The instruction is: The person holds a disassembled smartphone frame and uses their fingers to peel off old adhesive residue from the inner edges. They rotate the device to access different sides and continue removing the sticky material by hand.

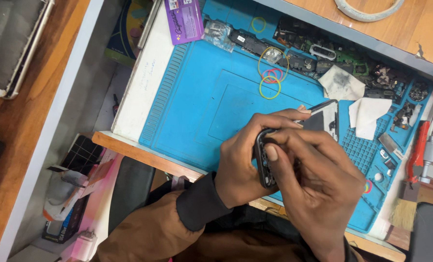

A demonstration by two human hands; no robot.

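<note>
My left hand (248, 157) grips a dark phone (323, 119) by its lower edge, its back open and facing up over the blue work mat (197, 104). My right hand (318, 179) lies across the phone's frame (261, 160), thumb pressed on its rim, fingers curled over the middle. Most of the phone is hidden under both hands; only the upper corner and a strip of frame show.
Coloured rubber bands (271, 80) lie on the mat above the hands. Loose phone parts (323, 56) line the mat's far edge, with white tissues (357, 99) beside them. A red-handled tool (419, 150) and a brush (405, 211) sit at right. A purple card (183, 20) lies at the top.
</note>
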